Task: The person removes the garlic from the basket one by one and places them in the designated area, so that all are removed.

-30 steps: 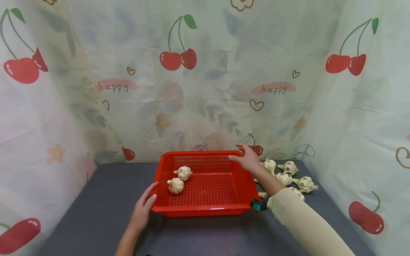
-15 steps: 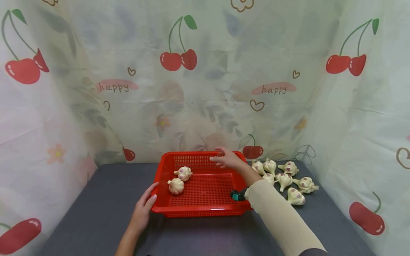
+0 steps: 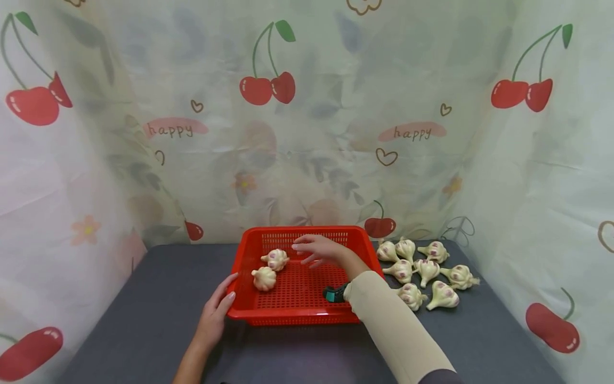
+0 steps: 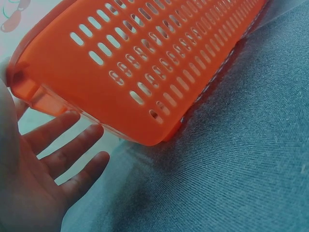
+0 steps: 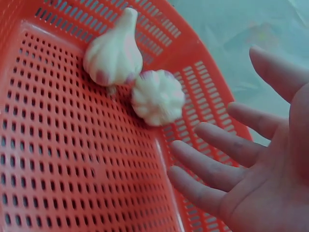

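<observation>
A red plastic basket (image 3: 314,312) with slotted walls stands on the dark table. Two garlic bulbs (image 3: 264,279) lie in its left part, seen close up in the right wrist view as pale garlic bulbs (image 5: 116,58) with purple marks. My left hand (image 3: 211,314) holds the basket's left rim between thumb and index finger; the other fingers (image 4: 72,154) of that hand extend beside the basket wall. Over the basket's middle hovers my right hand (image 3: 318,249), its fingers spread and relaxed, holding nothing, just right of the two bulbs.
Several more garlic bulbs (image 3: 427,271) lie grouped on the table (image 3: 158,298) to the right of the basket. A patterned curtain (image 3: 326,133) encloses the back and both sides. A dark band with a teal part (image 3: 334,294) is on the right wrist.
My right hand has moved left from the basket's right rim to over its middle, uncovering the garlic bulbs on the right. The left hand, the basket and its two bulbs stay in place.
</observation>
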A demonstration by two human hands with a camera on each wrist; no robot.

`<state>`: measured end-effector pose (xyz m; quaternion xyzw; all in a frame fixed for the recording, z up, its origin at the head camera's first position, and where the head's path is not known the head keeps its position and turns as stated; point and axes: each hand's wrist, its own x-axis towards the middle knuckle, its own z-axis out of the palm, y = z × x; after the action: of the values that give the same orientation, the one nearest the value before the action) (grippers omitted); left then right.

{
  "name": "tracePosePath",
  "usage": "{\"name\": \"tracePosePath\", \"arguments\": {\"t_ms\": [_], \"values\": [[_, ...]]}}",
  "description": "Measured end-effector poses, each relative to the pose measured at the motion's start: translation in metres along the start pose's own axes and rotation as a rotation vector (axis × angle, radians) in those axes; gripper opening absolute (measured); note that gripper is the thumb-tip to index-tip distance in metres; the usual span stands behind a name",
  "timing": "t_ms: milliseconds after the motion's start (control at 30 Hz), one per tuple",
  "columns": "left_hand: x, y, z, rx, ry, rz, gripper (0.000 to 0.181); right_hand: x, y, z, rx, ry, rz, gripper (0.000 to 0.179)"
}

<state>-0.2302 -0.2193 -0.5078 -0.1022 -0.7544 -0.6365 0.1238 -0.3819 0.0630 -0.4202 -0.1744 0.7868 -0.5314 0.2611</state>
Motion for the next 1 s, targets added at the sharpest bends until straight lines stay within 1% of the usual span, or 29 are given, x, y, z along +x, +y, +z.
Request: {"name": "tracePosePath", "arguments": {"t_ms": [133, 367, 500, 733, 900, 1000], "values": [[0.001, -0.002, 0.000, 0.000, -0.002, 0.006, 0.043, 0.007, 0.001, 0.011, -0.002, -0.065, 0.011, 0.053], [0.001, -0.003, 0.000, -0.002, -0.001, 0.005, 0.043, 0.014, -0.004, 0.034, -0.001, -0.118, 0.037, 0.053], [0.000, -0.004, -0.001, -0.002, 0.005, 0.007, 0.043, 0.021, -0.006, 0.046, -0.050, -0.156, 0.053, 0.054], [0.000, -0.004, -0.001, -0.006, 0.011, 0.014, 0.043, 0.025, -0.014, 0.062, -0.167, -0.217, 0.091, 0.069], [0.001, -0.003, 0.000, -0.007, 0.006, 0.017, 0.043, 0.024, -0.020, 0.066, -0.232, -0.278, 0.115, 0.066], [0.001, -0.003, 0.000, 0.002, 0.008, 0.003, 0.043, 0.025, -0.021, 0.066, -0.233, -0.330, 0.110, 0.059]]}}
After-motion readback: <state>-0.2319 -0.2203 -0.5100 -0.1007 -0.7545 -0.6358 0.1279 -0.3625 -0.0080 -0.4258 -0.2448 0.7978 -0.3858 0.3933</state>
